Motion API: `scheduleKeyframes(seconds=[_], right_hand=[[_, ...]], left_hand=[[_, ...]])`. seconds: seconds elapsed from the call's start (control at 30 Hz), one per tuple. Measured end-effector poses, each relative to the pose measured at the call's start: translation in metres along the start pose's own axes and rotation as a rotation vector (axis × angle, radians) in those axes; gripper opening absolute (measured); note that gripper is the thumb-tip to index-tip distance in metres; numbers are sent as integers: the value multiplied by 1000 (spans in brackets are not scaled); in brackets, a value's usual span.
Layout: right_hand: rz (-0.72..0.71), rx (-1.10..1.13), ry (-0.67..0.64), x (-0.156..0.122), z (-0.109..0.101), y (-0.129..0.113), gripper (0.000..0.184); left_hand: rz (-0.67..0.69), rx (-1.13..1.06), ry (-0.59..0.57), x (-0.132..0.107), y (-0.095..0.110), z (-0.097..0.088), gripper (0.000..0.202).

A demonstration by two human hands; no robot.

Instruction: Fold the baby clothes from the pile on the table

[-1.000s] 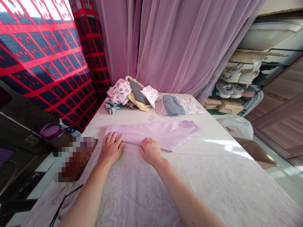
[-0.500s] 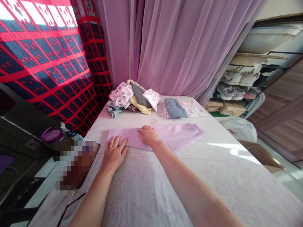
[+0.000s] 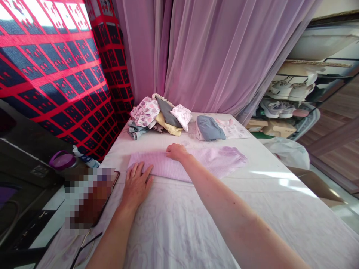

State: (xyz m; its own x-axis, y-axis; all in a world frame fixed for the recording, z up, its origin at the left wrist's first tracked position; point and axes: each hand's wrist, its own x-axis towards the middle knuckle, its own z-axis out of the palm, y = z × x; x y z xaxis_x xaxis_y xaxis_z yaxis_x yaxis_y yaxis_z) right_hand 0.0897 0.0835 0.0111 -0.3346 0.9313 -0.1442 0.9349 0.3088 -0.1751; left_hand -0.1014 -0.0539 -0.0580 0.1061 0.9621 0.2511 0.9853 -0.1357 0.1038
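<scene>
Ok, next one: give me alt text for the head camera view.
A person's left hand lies flat on the near edge of a pale lilac ribbed garment, and the right hand rests at its far edge, on a cloth-covered surface. Beyond are a pile of folded clothes and a folded grey garment, before sheer lilac curtains.

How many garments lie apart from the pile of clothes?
3: a lilac garment under the right hand; a folded grey garment behind it; a pink printed garment beside that. More may be hidden underneath.

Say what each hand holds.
The left hand lies flat on the lilac garment's near edge, holding nothing; the right hand curled on top, grip unclear.
</scene>
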Motion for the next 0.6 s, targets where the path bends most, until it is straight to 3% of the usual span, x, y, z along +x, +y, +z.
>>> scheduleKeyframes(seconds=[0.33,0.47,0.6], right_hand=[[28,47,195,-14,29,-1,33],[-94,65,300,-21,32,-10,30],[-259,66,236,-26,35,-20,31]], left_hand=[[-27,29,-5,0,6,-4,46],[-26,20,11,-1,5,0,53],[-20,26,25,0,6,0,54]])
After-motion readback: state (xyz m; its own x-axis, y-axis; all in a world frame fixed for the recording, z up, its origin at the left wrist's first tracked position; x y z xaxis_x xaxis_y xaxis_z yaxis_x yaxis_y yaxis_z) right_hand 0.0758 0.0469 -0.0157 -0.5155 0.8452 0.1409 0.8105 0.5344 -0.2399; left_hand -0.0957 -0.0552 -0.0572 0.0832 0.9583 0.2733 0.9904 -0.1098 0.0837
